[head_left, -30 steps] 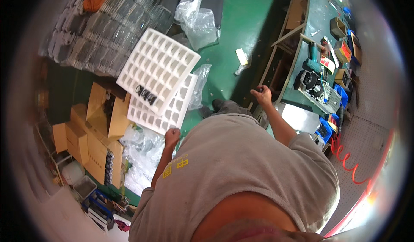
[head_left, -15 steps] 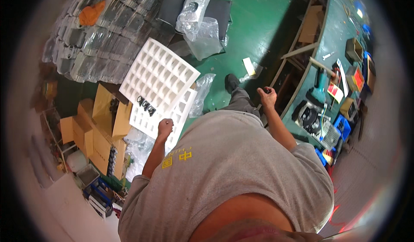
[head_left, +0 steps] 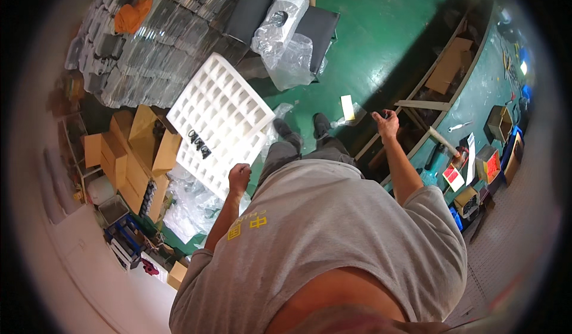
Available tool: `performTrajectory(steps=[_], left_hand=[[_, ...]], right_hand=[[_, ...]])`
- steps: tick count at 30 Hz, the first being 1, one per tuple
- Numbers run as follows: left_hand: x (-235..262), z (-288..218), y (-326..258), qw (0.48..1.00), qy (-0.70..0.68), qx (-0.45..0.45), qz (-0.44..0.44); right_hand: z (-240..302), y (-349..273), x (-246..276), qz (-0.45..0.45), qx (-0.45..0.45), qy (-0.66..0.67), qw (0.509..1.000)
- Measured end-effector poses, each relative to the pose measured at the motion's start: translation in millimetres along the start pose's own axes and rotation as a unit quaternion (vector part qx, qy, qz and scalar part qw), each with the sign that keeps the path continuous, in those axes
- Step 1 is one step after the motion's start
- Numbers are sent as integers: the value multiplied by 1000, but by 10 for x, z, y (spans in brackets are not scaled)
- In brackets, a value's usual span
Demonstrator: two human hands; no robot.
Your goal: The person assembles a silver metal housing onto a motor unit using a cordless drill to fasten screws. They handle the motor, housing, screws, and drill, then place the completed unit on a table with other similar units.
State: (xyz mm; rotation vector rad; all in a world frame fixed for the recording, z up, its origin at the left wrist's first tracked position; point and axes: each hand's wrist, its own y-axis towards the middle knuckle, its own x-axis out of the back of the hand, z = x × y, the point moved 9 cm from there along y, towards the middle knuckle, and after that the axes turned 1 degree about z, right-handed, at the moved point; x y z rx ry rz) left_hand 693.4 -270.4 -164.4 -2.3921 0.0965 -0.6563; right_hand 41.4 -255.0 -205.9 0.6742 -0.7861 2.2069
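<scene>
My left hand (head_left: 239,178) is closed in a fist beside the white foam trays, apart from them; whether anything is inside the fist is hidden. On the other side my right hand (head_left: 386,123) is raised near the workbench's front, its fingers curled round a small dark thing too small to name. Two overlapping white trays (head_left: 221,96) with rows of square pockets lie ahead on the left. Several small black curved parts (head_left: 199,144) sit in a row near the edge of the upper tray.
Open cardboard boxes (head_left: 120,164) and crumpled clear plastic (head_left: 189,206) lie at the left. Plastic-wrapped grey parts (head_left: 161,42) are stacked behind. A wrapped white item (head_left: 283,18) rests on dark padding. The green workbench (head_left: 471,105) at right carries a hammer (head_left: 445,142) and bins (head_left: 490,162).
The view has shifted, and a second shoe now shows beside the first. My right hand has moved outward to the right; my left stays closed beside the trays.
</scene>
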Motion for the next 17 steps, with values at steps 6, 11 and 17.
performTrajectory(steps=[6, 11, 17], left_hand=[[-77, 122, 304, 1000, 18, 4, 0], [-148, -379, 508, 996, -88, -9, 1], [-158, 347, 600, 995, -83, 47, 29]], right_hand=[[112, -55, -51, 58, -10, -57, 997], [483, 123, -201, 54, 23, -72, 996], [1260, 180, -644, 87, 130, -52, 986]])
